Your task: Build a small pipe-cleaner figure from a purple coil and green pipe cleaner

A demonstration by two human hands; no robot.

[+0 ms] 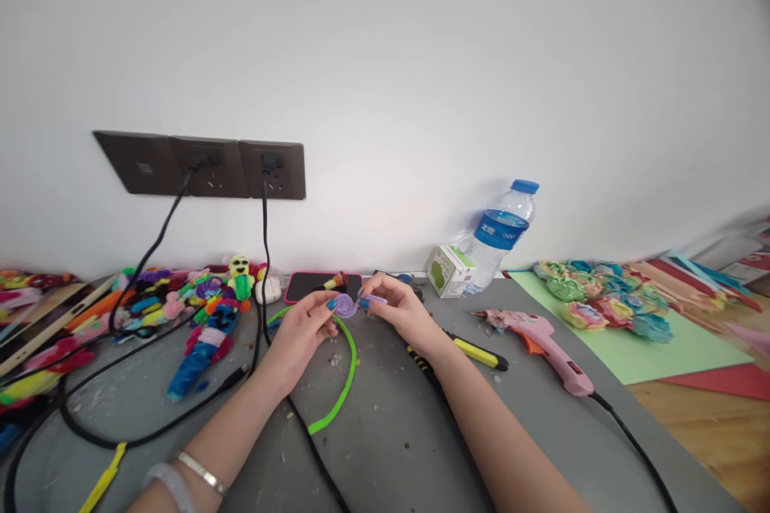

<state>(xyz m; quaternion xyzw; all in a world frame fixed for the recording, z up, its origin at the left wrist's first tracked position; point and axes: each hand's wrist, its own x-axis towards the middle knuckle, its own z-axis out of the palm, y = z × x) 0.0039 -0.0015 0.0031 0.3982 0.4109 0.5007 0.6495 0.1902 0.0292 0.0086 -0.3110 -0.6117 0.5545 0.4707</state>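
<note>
A small purple coil (345,305) of fuzzy stem is pinched between the thumb and fingers of my left hand (310,329). My right hand (400,309), just to its right, has its fingertips closed on the purple strand that runs from the coil. Both hands are held over the grey table, close together. A bright green fuzzy stem (349,385) curves on the table below and between them, its upper end passing behind my left fingers. Behind the hands lies a phone (301,285) with a pink edge.
A pink glue gun (541,337), yellow cutter (481,353), small box (448,271) and water bottle (502,236) stand or lie to the right. Paper flowers (593,313) are further right. Colourful fuzzy pieces (204,345) and black cables (265,256) fill the left.
</note>
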